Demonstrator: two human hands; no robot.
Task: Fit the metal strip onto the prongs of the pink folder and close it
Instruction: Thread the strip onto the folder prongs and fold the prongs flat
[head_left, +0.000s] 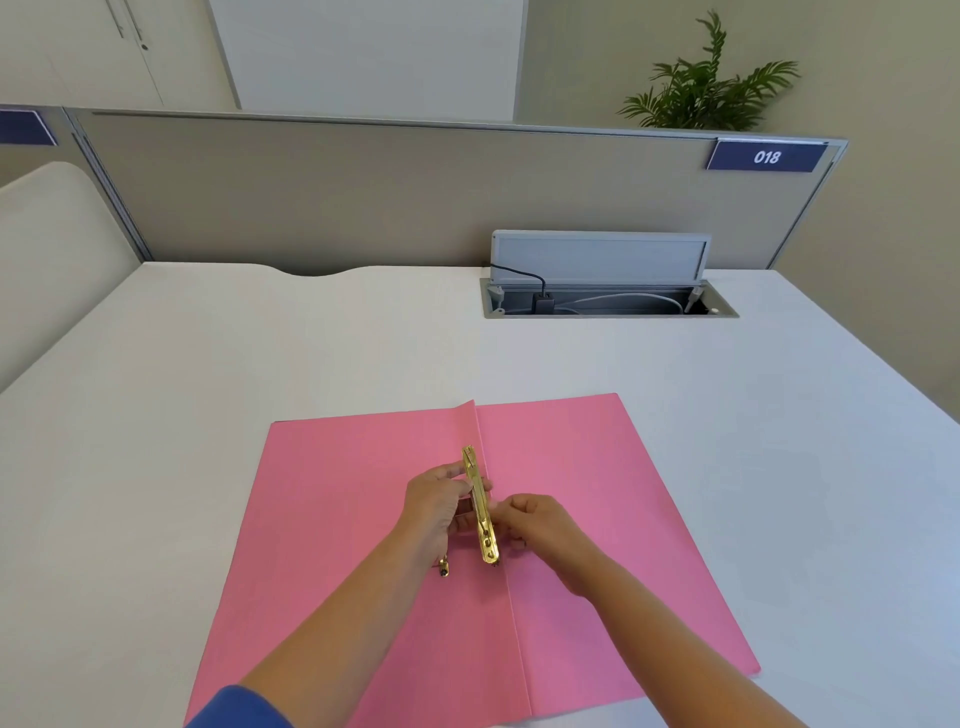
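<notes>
Both hands meet at the centre of the frame, over the fold of the open pink folder (571, 519). The left hand (434, 512) curls its fingers around the gold metal strip (480, 506) from the left side, pinching it near its upper half. The right hand (535, 522) comes in from the right, fingers bent and closed against the strip's lower half. Between them the strip stands on edge, running lengthwise along the fold, its far end reaching up toward the middle of the frame and its near end, with small holes showing, pointing down. Just lower left of the strip, below the left hand, a small gold piece of the fastener (443, 566) lies on the left leaf; whether it is a prong I cannot tell.

The folder lies spread flat, both leaves open, in the lower centre of the frame on a white desk (208, 364). A blue sleeve (239, 709) shows at the bottom edge on the left arm. In the upper right, a grey cable box (602, 280) is set into the desk with its lid raised. Behind it runs a beige partition (363, 197) with a blue tag reading 018 (766, 157), and a green plant (706, 88) rises beyond.
</notes>
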